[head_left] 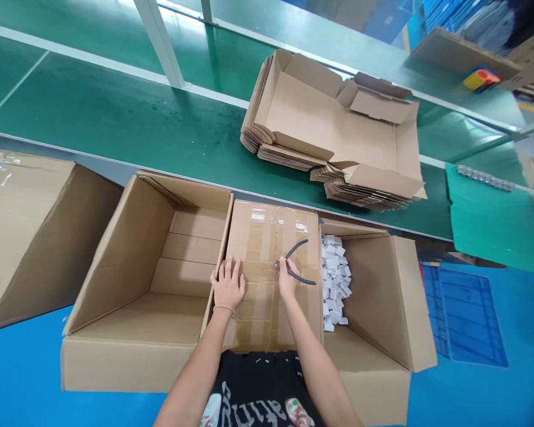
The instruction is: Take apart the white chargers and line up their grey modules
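Observation:
My right hand (287, 279) is closed on a pair of pliers (299, 276) near their head, so the dark handles spread out to the right. Beneath it is a taped cardboard box (253, 308) with a flat top. On that box's left edge rests my left hand (228, 283), its fingers spread and nothing in it. To the left stands an open carton (187, 267) with its bottom flaps showing. Another open carton (374, 290) on the right holds a heap of small white pieces (335, 281).
Flattened cardboard boxes (333, 130) lie stacked on the green workbench (115, 130). A big carton (26, 219) stands at far left. A blue crate (467, 314) sits on the floor at right. On the bench's right end is a green mat (493, 225).

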`<state>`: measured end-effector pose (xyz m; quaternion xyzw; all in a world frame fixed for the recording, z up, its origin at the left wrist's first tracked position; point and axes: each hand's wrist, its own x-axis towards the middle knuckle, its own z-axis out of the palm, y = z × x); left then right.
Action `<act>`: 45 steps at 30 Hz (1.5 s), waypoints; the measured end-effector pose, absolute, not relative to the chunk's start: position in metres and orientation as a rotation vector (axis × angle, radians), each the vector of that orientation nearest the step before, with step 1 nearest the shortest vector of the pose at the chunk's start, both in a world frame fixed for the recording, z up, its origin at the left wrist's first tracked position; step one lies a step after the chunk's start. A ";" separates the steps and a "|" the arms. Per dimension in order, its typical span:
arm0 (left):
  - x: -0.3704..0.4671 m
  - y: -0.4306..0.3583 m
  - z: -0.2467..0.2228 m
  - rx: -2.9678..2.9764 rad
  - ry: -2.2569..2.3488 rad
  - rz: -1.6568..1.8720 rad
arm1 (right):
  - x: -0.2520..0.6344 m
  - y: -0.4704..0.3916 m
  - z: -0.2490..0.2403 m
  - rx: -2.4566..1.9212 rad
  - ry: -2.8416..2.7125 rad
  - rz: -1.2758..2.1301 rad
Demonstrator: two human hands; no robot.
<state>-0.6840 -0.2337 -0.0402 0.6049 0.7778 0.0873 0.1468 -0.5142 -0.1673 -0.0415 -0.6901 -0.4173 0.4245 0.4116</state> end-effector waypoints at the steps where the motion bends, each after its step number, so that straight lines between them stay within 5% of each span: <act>1: -0.684 -0.234 -0.040 1.745 2.240 0.246 | -0.515 -0.168 -0.041 -1.742 -1.050 1.057; 13: -0.684 -0.227 -0.029 1.911 2.146 0.180 | -0.519 -0.163 -0.031 -1.810 -1.249 0.963; 31: -0.663 -0.091 -0.024 2.685 0.755 0.056 | -0.520 -0.195 -0.033 -1.832 -1.427 0.826; 45: -0.634 -0.054 -0.029 2.678 0.474 -0.175 | -0.488 -0.194 -0.006 -1.881 -1.005 1.043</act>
